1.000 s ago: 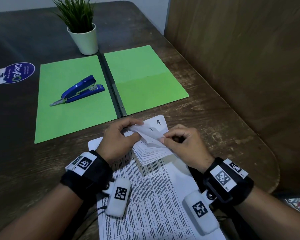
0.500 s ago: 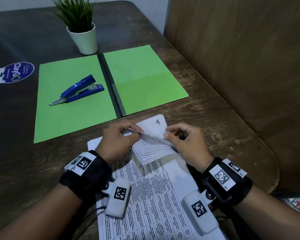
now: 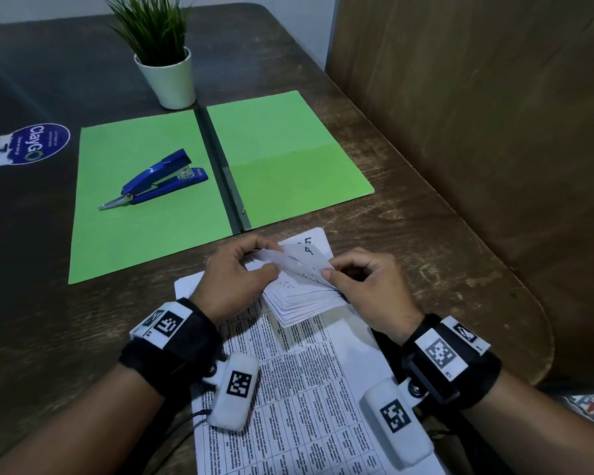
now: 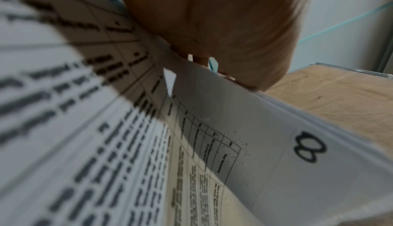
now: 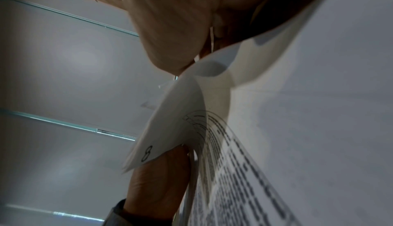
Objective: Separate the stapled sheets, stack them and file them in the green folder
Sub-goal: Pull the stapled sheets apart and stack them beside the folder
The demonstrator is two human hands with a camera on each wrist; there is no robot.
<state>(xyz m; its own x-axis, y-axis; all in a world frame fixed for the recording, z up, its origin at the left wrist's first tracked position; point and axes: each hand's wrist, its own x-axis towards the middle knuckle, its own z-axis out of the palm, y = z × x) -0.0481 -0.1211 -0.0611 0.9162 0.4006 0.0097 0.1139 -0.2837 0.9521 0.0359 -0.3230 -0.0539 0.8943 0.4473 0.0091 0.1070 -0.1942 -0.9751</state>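
Note:
A bundle of printed white sheets (image 3: 306,389) lies on the table in front of me, its far corner fanned up into numbered pages (image 3: 302,296). My left hand (image 3: 234,279) pinches the lifted corner from the left. My right hand (image 3: 364,286) pinches the same corner from the right, thumb on the page edges. Pages marked 4 and 5 show between the hands. A corner marked 8 (image 4: 309,147) shows in the left wrist view and again as a curled corner (image 5: 149,154) in the right wrist view. The green folder (image 3: 275,159) lies open beyond the sheets.
A blue stapler (image 3: 158,178) rests on the folder's left flap. A potted plant (image 3: 167,73) stands behind the folder. A round sticker (image 3: 31,144) is on the table's far left. A wooden panel (image 3: 494,114) rises along the right side.
The corner sheets have been turned and folded further; page 5 now shows behind page 4. Both hands stay at the corner, with the view shifted slightly.

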